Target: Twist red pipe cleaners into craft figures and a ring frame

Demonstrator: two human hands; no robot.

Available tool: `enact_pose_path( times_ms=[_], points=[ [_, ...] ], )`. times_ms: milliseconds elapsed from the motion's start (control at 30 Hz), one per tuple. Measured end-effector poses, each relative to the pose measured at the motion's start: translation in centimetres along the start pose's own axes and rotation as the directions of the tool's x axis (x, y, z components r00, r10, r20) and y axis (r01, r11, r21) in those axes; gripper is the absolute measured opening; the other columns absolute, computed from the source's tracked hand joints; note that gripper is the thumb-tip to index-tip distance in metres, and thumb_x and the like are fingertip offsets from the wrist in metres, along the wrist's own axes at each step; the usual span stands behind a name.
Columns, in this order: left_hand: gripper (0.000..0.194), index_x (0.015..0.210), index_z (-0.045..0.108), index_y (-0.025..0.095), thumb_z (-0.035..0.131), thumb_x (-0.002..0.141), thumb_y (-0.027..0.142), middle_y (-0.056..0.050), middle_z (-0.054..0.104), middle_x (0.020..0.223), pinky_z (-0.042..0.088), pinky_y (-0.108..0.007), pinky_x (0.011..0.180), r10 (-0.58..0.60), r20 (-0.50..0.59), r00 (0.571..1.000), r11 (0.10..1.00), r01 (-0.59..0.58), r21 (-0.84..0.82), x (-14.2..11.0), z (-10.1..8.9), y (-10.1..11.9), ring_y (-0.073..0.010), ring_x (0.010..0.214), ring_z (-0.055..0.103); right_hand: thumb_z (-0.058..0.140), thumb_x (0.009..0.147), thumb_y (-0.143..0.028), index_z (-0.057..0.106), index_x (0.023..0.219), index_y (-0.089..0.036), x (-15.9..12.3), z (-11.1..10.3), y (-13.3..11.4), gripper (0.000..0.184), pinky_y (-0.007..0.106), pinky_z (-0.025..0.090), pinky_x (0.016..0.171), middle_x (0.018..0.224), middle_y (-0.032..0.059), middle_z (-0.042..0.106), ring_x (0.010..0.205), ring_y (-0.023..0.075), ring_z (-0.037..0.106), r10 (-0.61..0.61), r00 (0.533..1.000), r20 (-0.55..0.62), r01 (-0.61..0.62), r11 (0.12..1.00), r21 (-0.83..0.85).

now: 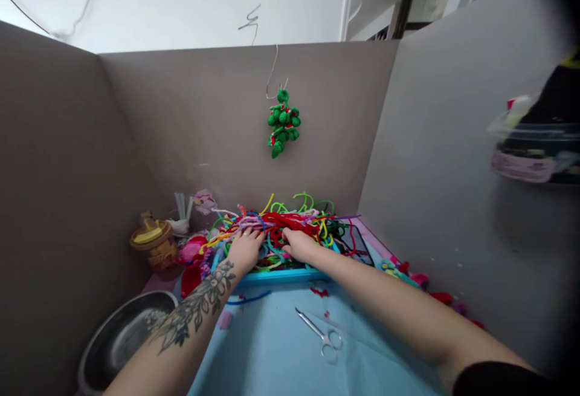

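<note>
A blue tray [290, 276] holds a tangled heap of fuzzy pipe cleaners [290, 222] in red, green, yellow, purple and other colours. My left hand [246, 249] lies on the heap's left side, fingers stretched out and apart, a ring on one finger. On the heap's right side is my right hand [299, 245], its fingers bent and its thumb apart from them; nothing is visibly gripped. Metal scissors [321, 334] rest on the light blue table surface [267, 353] nearer to me. A loose blue pipe cleaner [250, 299] and red scraps [319, 292] lie before the tray.
A metal bowl [129, 329] stands at the lower left, with a brown and yellow container [156, 242] behind it. A green and red fuzzy ornament [283, 124] hangs by wire on the grey back panel [203, 112]. Side panels enclose both sides. Fuzzy flowers [441, 296] line the right edge.
</note>
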State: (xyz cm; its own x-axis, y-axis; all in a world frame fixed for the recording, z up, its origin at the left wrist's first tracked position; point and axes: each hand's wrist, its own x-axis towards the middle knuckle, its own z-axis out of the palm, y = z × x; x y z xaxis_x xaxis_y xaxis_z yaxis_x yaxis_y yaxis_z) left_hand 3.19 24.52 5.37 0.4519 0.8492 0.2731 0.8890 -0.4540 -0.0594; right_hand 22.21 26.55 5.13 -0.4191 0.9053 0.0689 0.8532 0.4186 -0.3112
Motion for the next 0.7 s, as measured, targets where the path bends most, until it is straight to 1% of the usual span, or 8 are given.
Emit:
enact_pose_path(
  times_ms=[100, 167, 233, 333, 400, 533, 600, 700],
  points=[
    [0.035, 0.107, 0.061, 0.026, 0.039, 0.083, 0.013, -0.007, 0.063, 0.112, 0.033, -0.048, 0.093, -0.03, 0.053, 0.998, 0.999, 0.032, -0.036, -0.1, -0.1, -1.4, -0.027, 0.113, 0.047, 0.057, 0.076, -0.02, 0.061, 0.099, -0.021, 0.6, 0.2, 1.3, 0.024, 0.026, 0.042, 0.073, 0.096, 0.006, 0.066, 0.088, 0.0195, 0.061, 0.016, 1.0, 0.003, -0.016, 0.999, 0.051],
    [0.034, 0.104, 0.062, 0.026, 0.041, 0.082, 0.012, -0.005, 0.064, 0.11, 0.036, -0.043, 0.092, 0.015, 0.002, 1.0, 0.996, -0.015, -0.085, -0.9, -0.5, -1.6, -0.0242, 0.11, 0.05, 0.053, 0.076, -0.016, 0.064, 0.093, -0.022, 0.6, 0.0, 1.7, 0.021, 0.027, 0.041, 0.079, 0.099, 0.0052, 0.066, 0.093, 0.0188, 0.059, -0.039, 0.999, -0.028, 0.041, 0.997, 0.061],
    [0.033, 0.104, 0.061, 0.024, 0.042, 0.081, 0.011, -0.005, 0.065, 0.105, 0.039, -0.038, 0.091, 0.032, -0.091, 0.995, 0.992, -0.042, -0.118, -2.0, -1.1, -1.2, -0.0214, 0.103, 0.053, 0.05, 0.075, -0.013, 0.065, 0.09, -0.021, 0.4, -0.3, 1.8, 0.022, 0.027, 0.04, 0.082, 0.099, 0.005, 0.065, 0.093, 0.0182, 0.058, -0.075, 0.995, -0.072, 0.082, 0.993, 0.09],
    [0.032, 0.108, 0.06, 0.021, 0.042, 0.082, 0.012, -0.007, 0.063, 0.107, 0.04, -0.038, 0.091, 0.042, -0.211, 0.977, 0.989, -0.071, -0.13, -3.4, -1.6, 0.3, -0.0209, 0.102, 0.053, 0.048, 0.074, -0.008, 0.061, 0.096, -0.019, -0.2, -0.7, 1.0, 0.028, 0.026, 0.042, 0.079, 0.096, 0.0047, 0.063, 0.089, 0.0164, 0.057, -0.09, 0.982, -0.167, 0.121, 0.975, 0.187],
    [0.037, 0.113, 0.057, 0.02, 0.042, 0.082, 0.01, -0.008, 0.06, 0.115, 0.04, -0.039, 0.092, 0.104, -0.227, 0.968, 0.984, -0.134, -0.12, -3.8, -1.5, 1.3, -0.0217, 0.106, 0.052, 0.047, 0.074, -0.006, 0.059, 0.097, -0.019, -0.8, -0.7, 0.0, 0.029, 0.026, 0.042, 0.079, 0.095, 0.0046, 0.062, 0.087, 0.0157, 0.056, -0.14, 0.968, -0.21, 0.186, 0.958, 0.22],
    [0.049, 0.128, 0.045, 0.022, 0.04, 0.081, 0.008, -0.008, 0.053, 0.127, 0.039, -0.04, 0.095, 0.183, -0.169, 0.968, 0.967, -0.208, -0.145, -3.8, -0.8, 2.5, -0.0217, 0.115, 0.047, 0.042, 0.077, -0.004, 0.062, 0.093, -0.017, -3.0, -1.7, -1.1, 0.029, 0.027, 0.042, 0.083, 0.097, 0.0072, 0.062, 0.092, 0.0164, 0.056, -0.286, 0.918, -0.274, 0.341, 0.923, 0.18],
    [0.044, 0.127, 0.046, 0.022, 0.04, 0.084, 0.014, -0.008, 0.054, 0.126, 0.039, -0.039, 0.096, 0.159, -0.119, 0.98, 0.967, -0.179, -0.184, -3.6, -0.4, 2.4, -0.0215, 0.115, 0.048, 0.039, 0.077, -0.004, 0.062, 0.098, -0.018, -4.6, -3.7, -0.1, 0.033, 0.027, 0.041, 0.087, 0.101, 0.007, 0.063, 0.097, 0.0163, 0.055, -0.223, 0.892, -0.392, 0.319, 0.927, 0.198],
    [0.034, 0.118, 0.054, 0.021, 0.037, 0.088, 0.025, -0.008, 0.058, 0.12, 0.04, -0.038, 0.095, 0.105, -0.033, 0.994, 0.962, -0.11, -0.25, -3.5, 0.1, 1.7, -0.0212, 0.11, 0.052, 0.037, 0.079, -0.01, 0.062, 0.098, -0.018, -7.0, -8.0, 3.8, 0.032, 0.028, 0.044, 0.08, 0.096, 0.0059, 0.065, 0.088, 0.0167, 0.058, 0.125, 0.815, -0.566, 0.067, 0.95, 0.305]
  ],
)
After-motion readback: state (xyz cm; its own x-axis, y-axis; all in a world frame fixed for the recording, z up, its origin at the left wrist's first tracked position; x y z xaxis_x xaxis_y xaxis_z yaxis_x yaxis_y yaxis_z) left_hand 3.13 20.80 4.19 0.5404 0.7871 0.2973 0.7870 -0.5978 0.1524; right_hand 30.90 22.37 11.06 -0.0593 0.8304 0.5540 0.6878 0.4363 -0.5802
